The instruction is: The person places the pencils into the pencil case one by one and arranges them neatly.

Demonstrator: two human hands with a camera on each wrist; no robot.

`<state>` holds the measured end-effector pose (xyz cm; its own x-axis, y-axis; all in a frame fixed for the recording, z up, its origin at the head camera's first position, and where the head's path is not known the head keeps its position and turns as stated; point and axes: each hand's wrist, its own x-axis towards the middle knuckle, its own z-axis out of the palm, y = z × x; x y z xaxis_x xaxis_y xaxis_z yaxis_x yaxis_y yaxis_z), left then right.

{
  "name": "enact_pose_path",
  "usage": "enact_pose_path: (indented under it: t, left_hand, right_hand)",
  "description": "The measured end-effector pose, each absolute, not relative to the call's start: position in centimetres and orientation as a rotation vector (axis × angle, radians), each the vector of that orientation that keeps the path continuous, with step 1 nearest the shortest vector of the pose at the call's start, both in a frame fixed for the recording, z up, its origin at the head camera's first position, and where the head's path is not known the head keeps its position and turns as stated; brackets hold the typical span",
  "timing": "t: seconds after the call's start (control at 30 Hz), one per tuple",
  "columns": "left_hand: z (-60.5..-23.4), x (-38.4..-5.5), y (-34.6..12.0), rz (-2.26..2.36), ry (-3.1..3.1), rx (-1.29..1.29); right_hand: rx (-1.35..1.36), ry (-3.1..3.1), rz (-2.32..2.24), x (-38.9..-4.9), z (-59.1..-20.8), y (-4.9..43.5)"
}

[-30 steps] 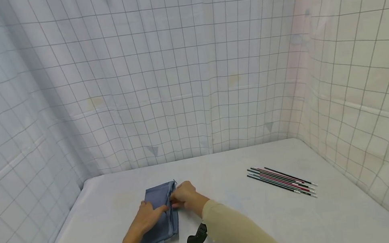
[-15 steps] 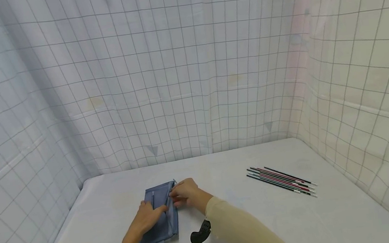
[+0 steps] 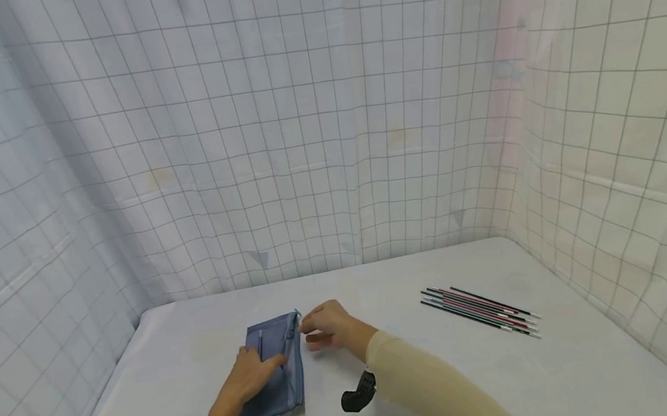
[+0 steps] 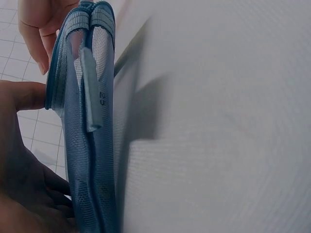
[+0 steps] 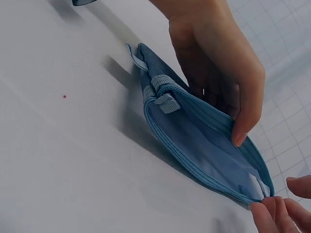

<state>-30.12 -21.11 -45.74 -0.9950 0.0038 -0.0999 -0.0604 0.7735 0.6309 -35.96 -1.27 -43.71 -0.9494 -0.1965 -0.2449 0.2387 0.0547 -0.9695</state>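
Note:
A blue mesh zipper pouch (image 3: 272, 397) lies on the white table at left of centre. My left hand (image 3: 250, 374) lies across it, the thumb hooked over the zip edge and the other fingers on the upper side. The right wrist view shows the pouch (image 5: 194, 141) gaping along its zip, with the left thumb (image 5: 241, 131) at the upper lip. At the far end of the opening, my right hand (image 5: 279, 216) pinches the corner with its fingertips. A fabric tab (image 4: 92, 92) hangs at the near end, and a thin straight line shows on the pouch's top.
Several long pencils (image 3: 480, 313), dark and red with white ends, lie in a loose bundle on the right of the table (image 3: 376, 300). Grid-patterned white curtains (image 3: 324, 133) stand behind and at both sides. A black wrist mount (image 3: 359, 393) hangs under the right forearm.
The right hand has shifted slightly right and away from the pouch's middle towards its far right corner. A thin line has appeared on the pouch's top. The left hand keeps its place.

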Motion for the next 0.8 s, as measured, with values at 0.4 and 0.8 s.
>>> enact_pose_path:
  t: [0.4, 0.8]
  left_hand:
    - [-45.8, -30.3, -21.2, 1.007, 2.882, -0.042]
    - [-46.0, -30.5, -21.4, 1.031, 2.867, 0.001]
  right_hand:
    - [0.004, 2.04, -1.912, -36.4, -42.7, 0.9]
    - [0.028, 2.076, -1.86, -37.1, -42.6, 3.9]
